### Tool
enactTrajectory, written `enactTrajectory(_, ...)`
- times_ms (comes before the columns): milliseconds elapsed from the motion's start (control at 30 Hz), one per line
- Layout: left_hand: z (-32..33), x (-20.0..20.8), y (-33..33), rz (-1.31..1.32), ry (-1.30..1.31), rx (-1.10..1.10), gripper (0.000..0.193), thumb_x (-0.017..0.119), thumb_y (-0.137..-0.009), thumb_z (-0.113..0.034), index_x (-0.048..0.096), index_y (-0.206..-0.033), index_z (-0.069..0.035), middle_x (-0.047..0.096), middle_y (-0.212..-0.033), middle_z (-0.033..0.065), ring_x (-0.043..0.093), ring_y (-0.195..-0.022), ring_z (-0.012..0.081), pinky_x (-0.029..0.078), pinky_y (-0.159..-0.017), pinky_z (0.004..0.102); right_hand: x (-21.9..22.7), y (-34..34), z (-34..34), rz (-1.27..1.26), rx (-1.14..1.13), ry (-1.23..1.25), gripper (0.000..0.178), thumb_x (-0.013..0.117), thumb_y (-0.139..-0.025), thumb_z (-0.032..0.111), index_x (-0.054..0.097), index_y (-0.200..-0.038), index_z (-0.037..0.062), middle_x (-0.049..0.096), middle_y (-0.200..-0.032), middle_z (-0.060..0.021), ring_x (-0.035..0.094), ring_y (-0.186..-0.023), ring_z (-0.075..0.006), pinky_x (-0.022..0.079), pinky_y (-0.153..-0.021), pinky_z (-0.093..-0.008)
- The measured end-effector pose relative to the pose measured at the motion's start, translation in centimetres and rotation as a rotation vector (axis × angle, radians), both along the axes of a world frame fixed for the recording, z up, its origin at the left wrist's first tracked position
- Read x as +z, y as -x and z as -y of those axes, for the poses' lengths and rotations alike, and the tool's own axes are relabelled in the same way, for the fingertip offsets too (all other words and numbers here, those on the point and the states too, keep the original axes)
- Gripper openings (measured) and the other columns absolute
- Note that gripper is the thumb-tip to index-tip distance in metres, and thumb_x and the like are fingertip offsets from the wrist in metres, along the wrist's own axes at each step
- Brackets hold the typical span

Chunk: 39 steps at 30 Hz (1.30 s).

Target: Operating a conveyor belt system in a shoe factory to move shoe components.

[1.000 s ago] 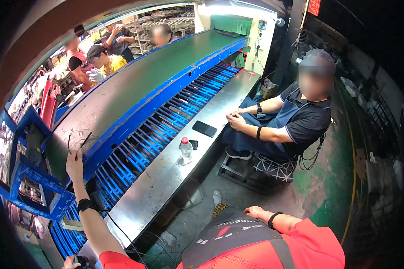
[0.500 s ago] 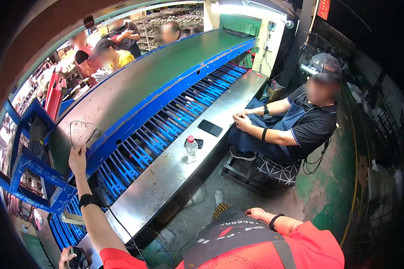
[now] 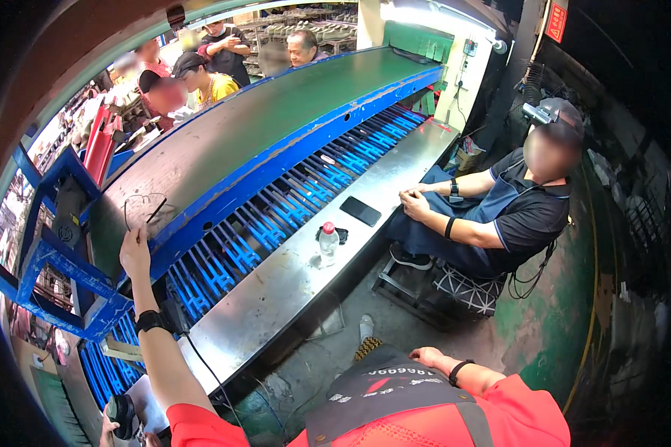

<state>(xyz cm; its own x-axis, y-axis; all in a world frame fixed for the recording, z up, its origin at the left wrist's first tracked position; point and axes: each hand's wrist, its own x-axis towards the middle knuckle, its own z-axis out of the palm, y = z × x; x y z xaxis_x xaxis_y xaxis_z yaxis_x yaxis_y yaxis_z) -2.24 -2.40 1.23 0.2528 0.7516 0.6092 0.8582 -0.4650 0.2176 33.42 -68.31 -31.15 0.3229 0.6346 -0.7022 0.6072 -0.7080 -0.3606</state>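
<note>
My left arm reaches out over the near left end of the green belt (image 3: 291, 112). Thin-framed eyeglasses (image 3: 155, 212) are pinched in the raised fingers of my left hand (image 3: 135, 252), one dark temple slanting up to the right. Over at the right, my right hand (image 3: 427, 356) rests by the dark apron (image 3: 384, 384) on my lap. Its fingers are loosely bent, and nothing shows in them. A clear bottle with a red cap (image 3: 327, 246) stands on the metal ledge (image 3: 276, 298), beside a small black item and a black phone (image 3: 360, 211).
Blue rollers (image 3: 224, 257) run between belt and ledge. A seated person (image 3: 529, 194) has clasped hands at the right. Several people stand beyond the belt. A blue frame (image 3: 60, 276) rises at left. Another person's hand holds a dark rounded object (image 3: 123, 416) at lower left.
The eyeglasses have turned in my left hand, so a temple now shows as a dark bar. The view has shifted slightly. At lower left, the other person's dark object has tilted upright.
</note>
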Motion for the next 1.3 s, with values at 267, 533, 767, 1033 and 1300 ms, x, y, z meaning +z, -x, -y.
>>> enactTrajectory(267, -1.8, -2.0, -0.4, 0.118, -0.247, -0.049, 0.030, 0.049, -0.095, -0.029, 0.063, -0.098, -0.004, 0.060, -0.091, 0.0198, 0.058, -0.084, 0.0395, 0.046, -0.073, 0.0454, 1.0, -0.3, -0.6, 0.013, -0.005, 0.017, 0.036, 0.055, -0.082, 0.031, 0.064, -0.115, 0.0205, 0.066, -0.108, -0.0112, 0.061, -0.104, -0.0281, 0.047, -0.089, -0.0392)
enactTrajectory(533, -1.4, -1.3, 0.4, 0.135, -0.175, -0.015, 0.034, 0.050, -0.095, -0.031, 0.064, -0.096, 0.000, 0.061, -0.090, 0.0212, 0.058, -0.080, 0.0398, 0.045, -0.067, 0.0455, 0.3, -0.7, -1.2, -0.025, -0.033, 0.002, 0.038, 0.054, -0.082, 0.032, 0.063, -0.117, 0.0206, 0.065, -0.111, -0.0117, 0.060, -0.107, -0.0289, 0.046, -0.091, -0.0407)
enactTrajectory(767, -1.0, -1.4, -0.4, 0.177, -0.114, 0.053, 0.036, 0.051, -0.095, -0.034, 0.064, -0.093, -0.001, 0.062, -0.084, 0.0223, 0.059, -0.075, 0.0414, 0.045, -0.064, 0.0460, 1.0, -0.6, -1.5, -0.002, -0.033, 0.051, 0.039, 0.055, -0.081, 0.034, 0.063, -0.117, 0.0213, 0.064, -0.114, -0.0119, 0.059, -0.109, -0.0291, 0.046, -0.091, -0.0407)
enactTrajectory(1033, -0.1, -1.1, -0.9, 0.150, -0.129, 0.067, 0.034, 0.051, -0.095, -0.034, 0.064, -0.094, -0.002, 0.063, -0.082, 0.0216, 0.059, -0.071, 0.0408, 0.046, -0.062, 0.0465, 0.2, -0.8, -1.0, 0.036, -0.008, -0.003, 0.037, 0.052, -0.084, 0.034, 0.064, -0.116, 0.0188, 0.066, -0.109, -0.0108, 0.061, -0.104, -0.0288, 0.047, -0.088, -0.0396)
enactTrajectory(1300, 0.0, -1.2, -1.2, 0.143, -0.291, 0.077, 0.033, 0.050, -0.095, -0.035, 0.064, -0.089, -0.005, 0.063, -0.077, 0.0209, 0.059, -0.067, 0.0407, 0.045, -0.058, 0.0476, 0.6, -0.6, -1.7, 0.004, 0.003, 0.004, 0.039, 0.052, -0.085, 0.040, 0.063, -0.117, 0.0190, 0.066, -0.110, -0.0112, 0.060, -0.106, -0.0288, 0.047, -0.090, -0.0395)
